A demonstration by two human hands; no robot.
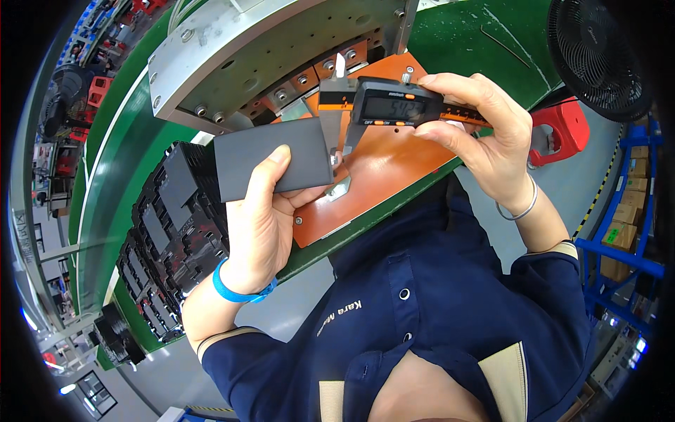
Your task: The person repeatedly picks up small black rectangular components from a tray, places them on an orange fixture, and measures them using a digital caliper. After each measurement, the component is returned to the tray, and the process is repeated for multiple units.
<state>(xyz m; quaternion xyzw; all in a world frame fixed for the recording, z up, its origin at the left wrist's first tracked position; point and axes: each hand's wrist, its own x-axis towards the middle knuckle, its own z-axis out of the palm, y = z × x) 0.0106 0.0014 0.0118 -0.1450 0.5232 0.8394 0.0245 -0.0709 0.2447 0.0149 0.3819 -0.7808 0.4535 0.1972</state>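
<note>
My left hand point(261, 193) is closed around a flat, dark grey rectangular block point(299, 149), thumb on its face and fingers behind it. In my right hand point(489, 123) is a digital caliper point(388, 105), gripped between thumb and fingers at its beam, with the display facing up. The caliper's jaws hang down beside the block's right edge; whether they touch it I cannot tell. Beneath both hands lies an orange-brown board point(401, 165) with small screws and metal pieces on it.
A large bolted metal fixture point(274, 53) stands just beyond my hands. To the left are stacked black trays point(172, 225). A hex key point(503, 46) lies on the green tabletop point(457, 35). At the right are a black fan point(598, 60), a red stool point(568, 133) and shelved cardboard boxes point(619, 235).
</note>
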